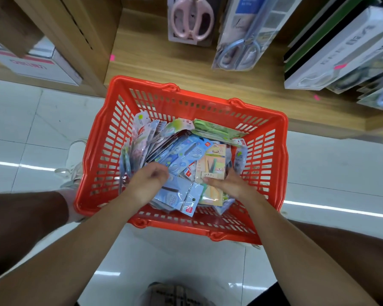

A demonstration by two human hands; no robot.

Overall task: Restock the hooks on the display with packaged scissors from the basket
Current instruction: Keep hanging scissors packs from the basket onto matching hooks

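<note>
Display shelf (186,69) standing beyond red basket (276,155). Basket sitting on floor, holding loose scissor packs.
Blue pack (177,196) lying flat between hands, long axis slanting far-left to near-right, hang hole at near-right end.
Left hand (149,183) nearer, curled fingers pinching its edge.
Right hand (227,184) pressing cream pack (211,171), fingers straight.
Red logo tag on blue pack showing, unreadable.

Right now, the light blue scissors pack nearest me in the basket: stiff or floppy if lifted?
Light blue scissors pack: probably stiffish, a flat, unbent card. Likely light, being thin. Its glossy film may slip, and it rests loose atop other packs, so pushing probably slides it.
</note>
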